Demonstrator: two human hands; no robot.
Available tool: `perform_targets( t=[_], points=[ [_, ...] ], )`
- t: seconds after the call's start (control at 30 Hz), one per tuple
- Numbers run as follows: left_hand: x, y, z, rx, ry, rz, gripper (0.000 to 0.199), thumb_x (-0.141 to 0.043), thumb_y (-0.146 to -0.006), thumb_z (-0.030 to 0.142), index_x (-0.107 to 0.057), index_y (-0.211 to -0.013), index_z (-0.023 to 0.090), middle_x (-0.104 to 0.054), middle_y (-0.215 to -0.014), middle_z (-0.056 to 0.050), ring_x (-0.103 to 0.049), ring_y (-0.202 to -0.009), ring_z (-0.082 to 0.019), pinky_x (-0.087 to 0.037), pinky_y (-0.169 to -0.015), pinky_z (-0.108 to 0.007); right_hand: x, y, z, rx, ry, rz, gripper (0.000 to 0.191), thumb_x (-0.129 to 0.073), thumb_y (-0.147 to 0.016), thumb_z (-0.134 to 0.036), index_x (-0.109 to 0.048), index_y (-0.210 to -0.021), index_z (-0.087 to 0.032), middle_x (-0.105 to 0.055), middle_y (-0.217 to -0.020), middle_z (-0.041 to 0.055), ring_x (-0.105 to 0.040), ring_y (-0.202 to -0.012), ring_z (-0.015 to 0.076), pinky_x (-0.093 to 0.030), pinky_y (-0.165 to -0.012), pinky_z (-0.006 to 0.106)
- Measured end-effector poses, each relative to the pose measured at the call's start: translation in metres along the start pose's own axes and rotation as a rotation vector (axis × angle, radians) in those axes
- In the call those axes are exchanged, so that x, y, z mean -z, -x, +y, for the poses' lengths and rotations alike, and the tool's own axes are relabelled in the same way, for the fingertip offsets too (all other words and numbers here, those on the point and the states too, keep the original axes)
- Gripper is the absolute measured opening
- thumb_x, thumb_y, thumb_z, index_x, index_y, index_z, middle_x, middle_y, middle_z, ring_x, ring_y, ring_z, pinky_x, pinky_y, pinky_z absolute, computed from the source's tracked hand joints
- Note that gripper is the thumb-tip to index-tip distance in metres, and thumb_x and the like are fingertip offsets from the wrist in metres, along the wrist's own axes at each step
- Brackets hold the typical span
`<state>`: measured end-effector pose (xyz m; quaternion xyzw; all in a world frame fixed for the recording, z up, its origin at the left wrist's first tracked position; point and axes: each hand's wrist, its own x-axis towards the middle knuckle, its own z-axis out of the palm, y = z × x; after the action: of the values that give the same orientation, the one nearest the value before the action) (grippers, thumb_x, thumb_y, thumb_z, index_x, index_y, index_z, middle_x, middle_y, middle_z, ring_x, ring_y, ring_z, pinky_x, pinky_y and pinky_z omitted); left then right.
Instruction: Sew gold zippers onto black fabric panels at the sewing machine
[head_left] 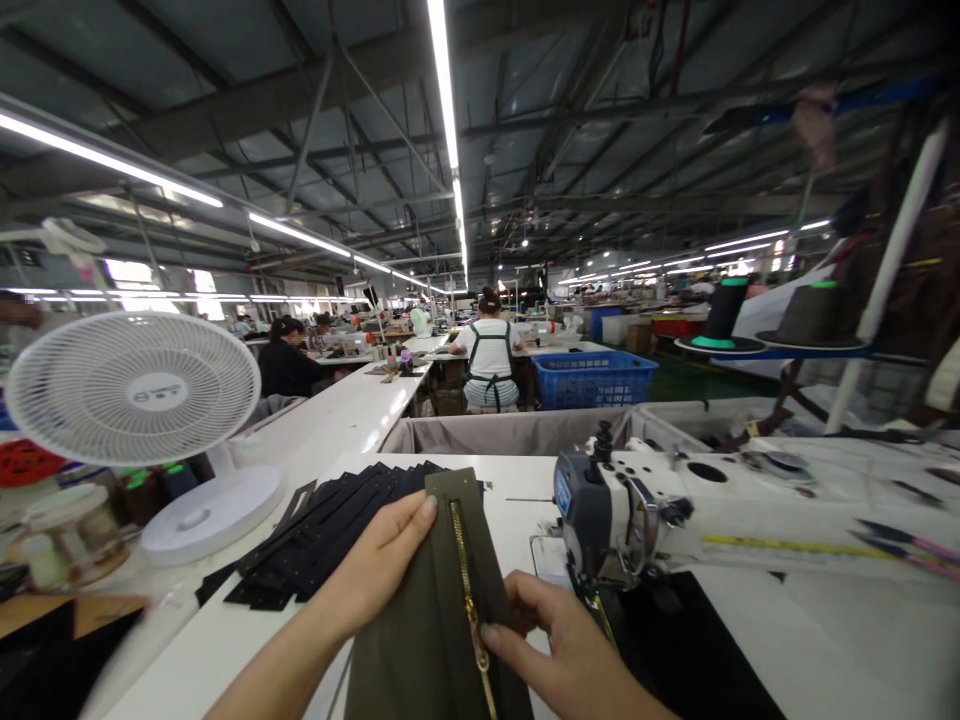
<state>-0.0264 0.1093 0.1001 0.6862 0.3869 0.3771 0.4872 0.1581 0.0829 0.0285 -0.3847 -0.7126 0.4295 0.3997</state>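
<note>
An olive-green fabric panel (405, 620) with a gold metal zipper (463, 560) set in a long slot is held up in front of me. My left hand (382, 560) grips its upper left edge, thumb on the face and fingers behind. On the right edge, my right hand (547, 630) pinches the panel, its thumb beside the zipper pull (481, 655). Just right of my right hand stands a sewing machine (600, 510), with a black fabric piece (690, 640) lying under its head. Behind my left hand, a fanned pile of black panels (322, 530) rests on the white table (187, 640).
A white fan (139, 390) stands at the left near a clear plastic jar (75, 530). Scissors (907, 545) and a yellow tape measure (787, 546) lie on the machine. Thread cones (724, 310) stand at right. Ahead are a blue basket (592, 380) and a seated person (489, 355).
</note>
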Motion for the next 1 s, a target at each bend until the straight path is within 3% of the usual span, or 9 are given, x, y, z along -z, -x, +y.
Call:
perform_targets(
  t=[0.13,0.37,0.57,0.73,1.0],
  points=[
    [0.002,-0.011,-0.006,0.002,0.028,-0.031,0.047,-0.043,-0.085,0.051,-0.051,-0.117,0.017,-0.065,-0.096,-0.006,-0.058,-0.088,-0.024,-0.046,-0.075,-0.032,0.003,-0.005,0.008,0.004,-0.009,0.020,0.015,-0.052,-0.076,-0.029,-0.056,-0.076,-0.015,-0.056,-0.070,0.0020,-0.051,-0.068,0.0148,-0.041,-0.061,0.024],
    [0.001,-0.032,-0.009,-0.093,0.129,-0.253,0.047,-0.066,-0.075,0.026,-0.049,-0.118,0.017,-0.062,-0.107,-0.008,-0.058,-0.095,-0.025,-0.046,-0.083,-0.036,0.006,-0.018,0.035,0.019,-0.121,0.131,0.016,-0.050,-0.074,-0.031,-0.052,-0.077,-0.016,-0.055,-0.072,0.0025,-0.052,-0.066,0.0151,-0.043,-0.061,0.025],
    [-0.003,-0.043,-0.004,-0.091,0.122,-0.222,0.042,-0.066,-0.075,0.023,-0.052,-0.114,0.017,-0.062,-0.108,-0.009,-0.057,-0.099,-0.025,-0.045,-0.086,-0.036,0.013,-0.016,0.030,-0.031,-0.205,0.024,0.021,-0.056,-0.061,-0.016,-0.055,-0.082,-0.016,-0.059,-0.075,0.0014,-0.055,-0.068,0.0150,-0.045,-0.066,0.025],
    [-0.002,-0.050,-0.006,-0.048,0.133,-0.162,0.043,-0.067,-0.073,0.024,-0.052,-0.113,0.016,-0.063,-0.108,-0.008,-0.059,-0.097,-0.025,-0.046,-0.085,-0.036,0.019,-0.014,0.015,-0.109,-0.321,0.005,0.010,-0.053,-0.067,-0.021,-0.056,-0.075,-0.015,-0.060,-0.070,0.0015,-0.058,-0.071,0.0177,-0.046,-0.070,0.029],
    [0.003,-0.051,-0.010,0.012,0.152,-0.194,0.044,-0.068,-0.072,0.023,-0.053,-0.112,0.016,-0.065,-0.102,-0.007,-0.063,-0.084,-0.022,-0.049,-0.079,-0.035,0.024,-0.013,0.018,-0.151,-0.345,-0.084,0.011,-0.056,-0.062,-0.019,-0.058,-0.072,-0.015,-0.059,-0.067,-0.0001,-0.057,-0.071,0.0178,-0.046,-0.071,0.029]
  ],
)
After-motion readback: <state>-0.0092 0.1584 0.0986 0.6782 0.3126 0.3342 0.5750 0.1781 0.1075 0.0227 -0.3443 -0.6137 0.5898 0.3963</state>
